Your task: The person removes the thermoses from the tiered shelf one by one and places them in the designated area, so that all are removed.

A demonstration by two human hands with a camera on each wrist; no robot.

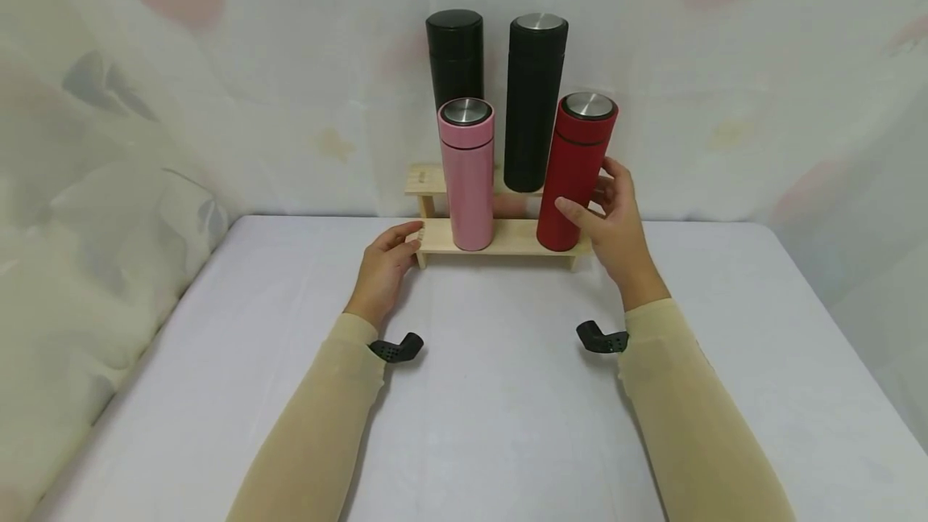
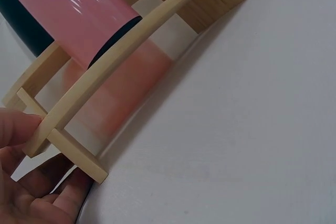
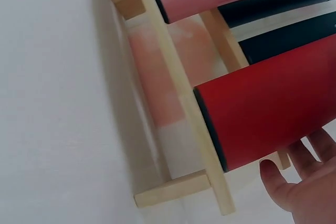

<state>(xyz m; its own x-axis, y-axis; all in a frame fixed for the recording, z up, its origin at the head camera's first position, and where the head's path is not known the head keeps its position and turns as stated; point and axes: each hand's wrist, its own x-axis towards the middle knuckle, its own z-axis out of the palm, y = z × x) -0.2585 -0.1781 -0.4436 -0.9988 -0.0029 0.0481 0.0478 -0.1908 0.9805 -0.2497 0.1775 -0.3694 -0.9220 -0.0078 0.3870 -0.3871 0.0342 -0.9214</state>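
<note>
A two-tier wooden stand carries several thermos bottles. My left hand grips the left end of its lower board, thumb at the top edge and fingers curled underneath in the left wrist view. On the lower tier, a pink thermos stands left of the middle, and a red thermos stands near the right end. My right hand is at the red thermos's right side. Its fingers are spread and loosely bent, the fingertips at the bottle's side and the thumb tip just by its edge.
A black thermos with a dark lid and another black thermos with a silver lid stand behind, on the upper tier. Patterned cloth hangs behind the stand. The white table reaches forward between both forearms.
</note>
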